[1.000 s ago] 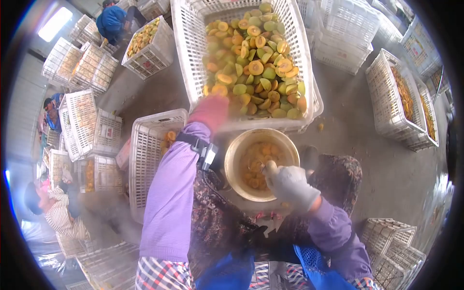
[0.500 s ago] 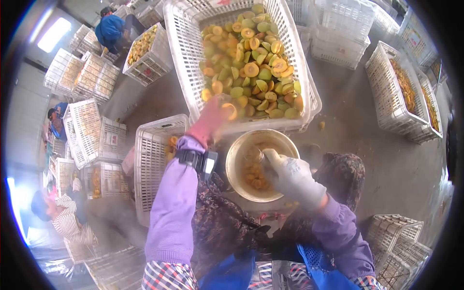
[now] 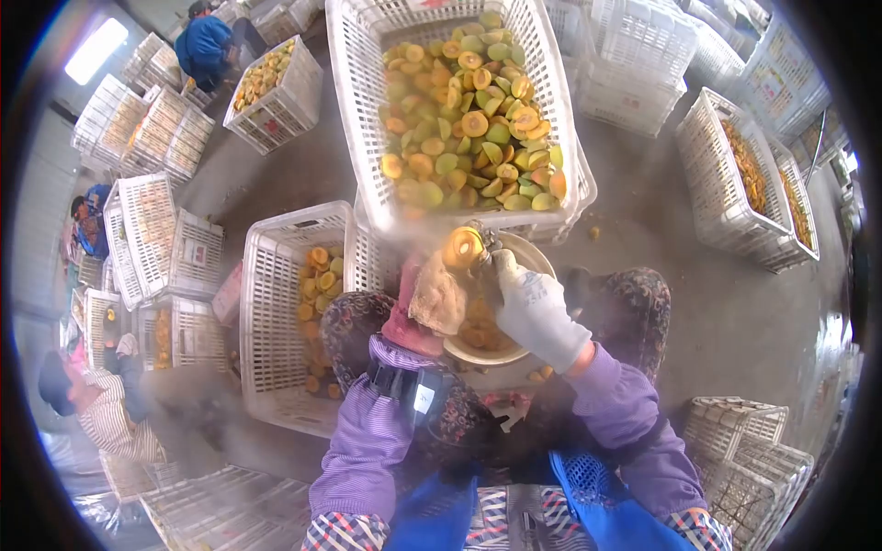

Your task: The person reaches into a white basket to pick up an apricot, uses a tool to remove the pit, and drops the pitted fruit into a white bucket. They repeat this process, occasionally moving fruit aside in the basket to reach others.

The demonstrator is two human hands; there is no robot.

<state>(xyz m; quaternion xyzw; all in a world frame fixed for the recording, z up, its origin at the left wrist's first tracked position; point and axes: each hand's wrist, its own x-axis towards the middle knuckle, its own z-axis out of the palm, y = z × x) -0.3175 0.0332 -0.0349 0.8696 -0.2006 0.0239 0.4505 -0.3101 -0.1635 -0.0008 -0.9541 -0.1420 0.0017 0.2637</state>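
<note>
Right now the left hand (image 3: 424,303), in a pink glove with a beige cloth over the palm, is curled closed around a peach half (image 3: 462,248), cut face turned up, at the centre of the frame. The right hand (image 3: 536,312), white-gloved, is closed on a small metal tool (image 3: 484,241) whose tip meets the fruit's right edge; what kind of blade it has is too small to tell. Both sit just over the metal bowl (image 3: 542,260), which rests between the knees and already holds orange pieces.

To my eye, the sound way here is a firm cradle from the cloth hand, short strokes of the tool away from the fingers, and the work kept above the bowl so that whatever drops lands inside.

Looking outward, a big white crate (image 3: 367,138) heaped with cut fruit (image 3: 469,119) fills the upper centre, its near wall touching the bowl's far rim, so elbow room is tight. A second crate (image 3: 266,312), partly filled, stands at centre left. More crates line the right edge, and other people crouch at upper left (image 3: 204,41) and lower left (image 3: 101,413), well apart.
</note>
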